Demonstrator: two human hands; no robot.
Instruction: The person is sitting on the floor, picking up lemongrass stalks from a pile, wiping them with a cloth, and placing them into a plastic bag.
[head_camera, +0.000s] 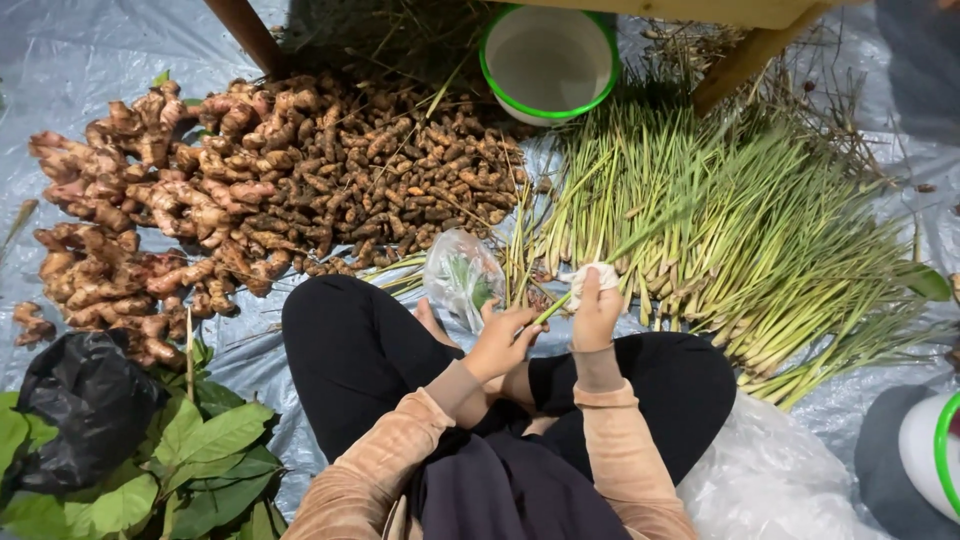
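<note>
You're over a floor w/ grey-blue plastic sheeting (60, 60); wooden furniture legs (245, 30) at top, white bucket w/ green rim (548, 62) beneath, dim light.

The sheet (60, 60) on the ground is glossy, crinkled grey plastic. At upper centre sits a smooth plastic bowl (548, 62) under matt wood legs (745, 60). The roots (330, 170) look rough and earthy; the bag (85, 400) at lower left is shiny black plastic.

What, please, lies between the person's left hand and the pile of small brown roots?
In the head view, a clear plastic bag holding something green lies there.
</note>
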